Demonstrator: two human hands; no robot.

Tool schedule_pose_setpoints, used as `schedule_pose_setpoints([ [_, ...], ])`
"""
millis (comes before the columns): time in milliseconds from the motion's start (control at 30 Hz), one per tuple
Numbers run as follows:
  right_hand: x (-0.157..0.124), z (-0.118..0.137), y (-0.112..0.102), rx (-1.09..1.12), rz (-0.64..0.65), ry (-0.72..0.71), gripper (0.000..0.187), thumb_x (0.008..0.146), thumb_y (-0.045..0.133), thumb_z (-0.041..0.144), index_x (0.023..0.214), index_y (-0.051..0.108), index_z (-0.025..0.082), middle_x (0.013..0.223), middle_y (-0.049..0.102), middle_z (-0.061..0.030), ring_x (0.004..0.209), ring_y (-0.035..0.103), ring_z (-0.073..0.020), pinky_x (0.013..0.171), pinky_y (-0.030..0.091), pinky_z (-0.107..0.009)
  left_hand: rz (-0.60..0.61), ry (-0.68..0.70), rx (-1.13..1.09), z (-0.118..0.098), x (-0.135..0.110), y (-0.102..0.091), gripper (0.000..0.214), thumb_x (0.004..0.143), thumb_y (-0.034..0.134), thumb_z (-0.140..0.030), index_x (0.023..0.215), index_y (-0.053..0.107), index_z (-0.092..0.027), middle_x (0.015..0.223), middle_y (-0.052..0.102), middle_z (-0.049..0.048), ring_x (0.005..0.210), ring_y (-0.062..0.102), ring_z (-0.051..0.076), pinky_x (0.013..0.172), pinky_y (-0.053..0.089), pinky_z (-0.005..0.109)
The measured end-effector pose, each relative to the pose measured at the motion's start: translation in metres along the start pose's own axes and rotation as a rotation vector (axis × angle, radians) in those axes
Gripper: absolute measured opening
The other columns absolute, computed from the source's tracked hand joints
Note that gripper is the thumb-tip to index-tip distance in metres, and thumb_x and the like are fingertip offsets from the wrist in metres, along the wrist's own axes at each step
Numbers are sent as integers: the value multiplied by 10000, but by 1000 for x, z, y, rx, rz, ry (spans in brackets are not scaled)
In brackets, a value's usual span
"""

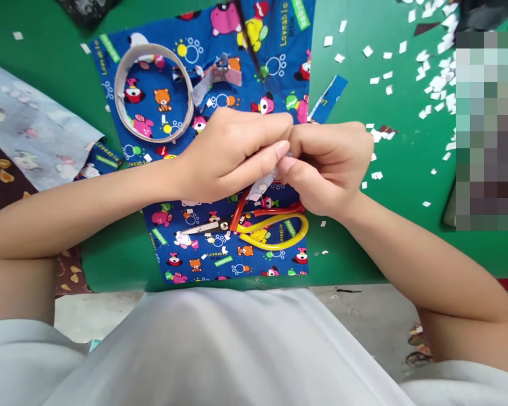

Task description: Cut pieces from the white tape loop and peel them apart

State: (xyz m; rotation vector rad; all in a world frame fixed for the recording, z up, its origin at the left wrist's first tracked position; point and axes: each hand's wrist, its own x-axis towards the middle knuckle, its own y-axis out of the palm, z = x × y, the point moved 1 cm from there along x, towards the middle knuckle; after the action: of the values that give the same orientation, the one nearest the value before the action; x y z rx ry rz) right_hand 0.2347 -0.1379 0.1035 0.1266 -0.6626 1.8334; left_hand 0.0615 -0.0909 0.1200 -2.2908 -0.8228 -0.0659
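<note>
My left hand [241, 152] and my right hand [328, 163] meet above the blue printed cloth [237, 268]. Pinched between the fingers of both is a small pale strip [260, 187], which looks like fabric; its upper part is hidden by the fingertips. Just below lies a pair of scissors [224, 225] with one red and one yellow handle, blades slightly apart and pointing left. A ring-shaped pale band [119, 93] rests on the cloth to the upper left. Beside it is a small crumpled scrap [218, 79] of printed material.
Many white paper-like bits [438, 84] are scattered over the green table [364, 248], mostly at the right. A grey-blue printed cloth [29, 124] lies at the left over brown patterned fabric [71, 270]. A blue offcut [330, 98] sits beyond my right hand.
</note>
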Motion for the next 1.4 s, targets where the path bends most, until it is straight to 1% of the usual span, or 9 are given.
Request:
schedule_pose_setpoints([
  [67, 0, 1, -3, -6, -7, -43, 288, 866, 533, 175, 629, 370, 165, 508, 409, 22, 493, 299, -43, 499, 242, -244, 28, -14, -84, -1, 0, -2, 505, 1044, 318, -522, 728, 533, -192, 585, 508, -6, 639, 560, 69, 662, 422, 211],
  [167, -3, 3, -6, 5, -7, -122, 239, 835, 529, 98, 660, 383, 168, 551, 418, 21, 541, 355, -50, 500, 274, -228, 83, -24, -120, -2, -1, -2, 486, 1042, 338, -525, 756, 568, -207, 608, 561, 6, 682, 591, 88, 694, 444, 221],
  [367, -8, 3, -11, -30, 55, -156, 241, 866, 547, 86, 689, 412, 177, 582, 355, 26, 608, 323, -60, 550, 304, -229, 100, 82, -77, -2, -4, -2, 269, 995, 441, -309, 780, 569, -210, 585, 556, -19, 622, 547, 70, 651, 370, 223],
  [533, -5, 5, -13, -19, 121, -209, 172, 813, 546, 79, 713, 453, 184, 583, 405, 24, 587, 297, -80, 534, 281, -282, 174, 70, -35, -2, -1, -2, 284, 967, 408, -323, 754, 568, -225, 550, 520, -3, 575, 479, 89, 598, 305, 270],
  [600, -5, 6, -13, -43, 122, -200, 162, 815, 541, 88, 721, 451, 184, 592, 400, 20, 588, 290, -84, 535, 270, -292, 194, 57, -57, -2, 0, -3, 282, 962, 419, -313, 737, 563, -223, 550, 526, -3, 564, 465, 85, 595, 302, 270],
  [833, -11, 4, -13, -125, 81, -173, 152, 831, 533, 76, 757, 464, 190, 613, 436, 6, 583, 338, -88, 566, 290, -296, 145, 6, -104, -3, 0, -6, 285, 977, 456, -322, 723, 536, -221, 503, 466, -27, 563, 526, 78, 628, 393, 242],
  [1000, -11, 4, -12, -102, 48, -164, 168, 839, 512, 112, 700, 466, 194, 567, 407, 5, 540, 324, -97, 554, 283, -329, 178, -7, -44, -4, 1, -4, 311, 975, 439, -355, 723, 562, -220, 502, 482, -13, 566, 516, 78, 579, 371, 245],
  [1167, -10, 3, -14, -53, 91, -167, 160, 849, 478, 113, 713, 470, 197, 570, 383, 0, 567, 294, -105, 569, 281, -328, 207, 0, -22, -3, 0, -3, 296, 968, 450, -346, 732, 579, -221, 518, 526, -11, 556, 497, 73, 568, 365, 243],
  [1400, -10, 0, -14, -11, 111, -193, 163, 841, 485, 86, 724, 444, 192, 584, 347, 10, 579, 258, -100, 565, 262, -321, 191, 21, 7, -2, -1, -4, 281, 948, 448, -322, 745, 618, -226, 527, 562, -3, 562, 506, 75, 565, 339, 250],
])
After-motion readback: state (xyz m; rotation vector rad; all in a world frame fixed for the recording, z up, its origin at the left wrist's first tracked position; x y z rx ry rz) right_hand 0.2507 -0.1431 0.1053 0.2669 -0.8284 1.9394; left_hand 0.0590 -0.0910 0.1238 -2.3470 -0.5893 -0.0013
